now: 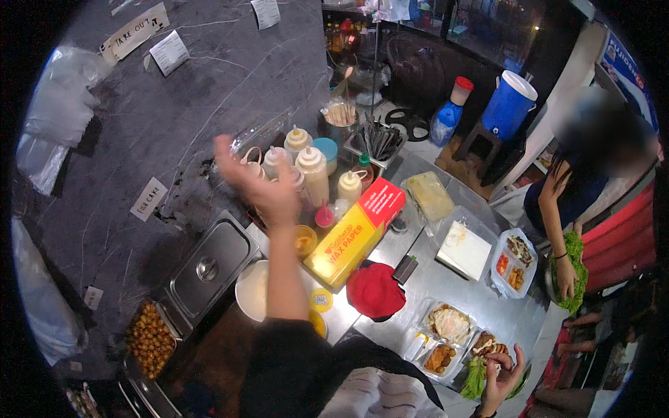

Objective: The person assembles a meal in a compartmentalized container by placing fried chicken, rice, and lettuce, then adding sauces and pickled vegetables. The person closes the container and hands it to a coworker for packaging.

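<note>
Down at five o'clock, the right hand point(500, 380) pinches a lettuce leaf point(475, 380) at the edge of a clear divided tray point(446, 341) of fried food, fingers curled around it. This looks like the garnishing step of boxing a meal; settling the leaf flat in its compartment would call for a light, careful touch. Up at eleven o'clock, the left hand point(261, 182) is raised with fingers spread, holding nothing, in front of the squeeze bottles point(313, 171). On the worktop point(432, 279) between them lies a yellow paper box point(355, 233).

Single head-worn fisheye, looking steeply down — counter point(446, 285) near, edges bent
</note>
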Tool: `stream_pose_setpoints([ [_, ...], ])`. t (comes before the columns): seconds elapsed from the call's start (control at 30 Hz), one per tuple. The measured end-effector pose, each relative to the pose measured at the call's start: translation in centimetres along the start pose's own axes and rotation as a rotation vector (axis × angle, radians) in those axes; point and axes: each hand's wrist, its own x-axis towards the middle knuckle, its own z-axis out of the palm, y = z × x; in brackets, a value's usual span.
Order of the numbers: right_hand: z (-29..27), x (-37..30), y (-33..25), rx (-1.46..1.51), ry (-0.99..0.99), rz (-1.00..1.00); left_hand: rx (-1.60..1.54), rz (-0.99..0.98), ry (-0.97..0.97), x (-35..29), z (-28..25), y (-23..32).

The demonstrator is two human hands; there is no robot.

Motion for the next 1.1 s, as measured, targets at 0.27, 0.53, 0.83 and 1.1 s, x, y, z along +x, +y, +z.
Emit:
stream_pose_setpoints([
  [0.27, 0.8, 1.0, 3.7, -0.116, -0.129, -0.044, -0.114, -0.441, -0.577, -2.1, -5.8, -23.5],
  [0.53, 1.9, 1.1, 2.5, -0.234, -0.273, -0.097, -0.039, -0.422, -0.428, -1.3, -4.1, -21.8],
  [0.83, 2.6, 0.1, 1.2, -0.118, -0.283, -0.115, -0.149, 0.104, -0.016, 10.7, -13.1, -2.4],
  [1.1, 3.3, 0.6, -7.8, -0.282, -0.283, -0.688, -0.378, 0.243, -0.728, 4.4, -15.7, 11.5],
])
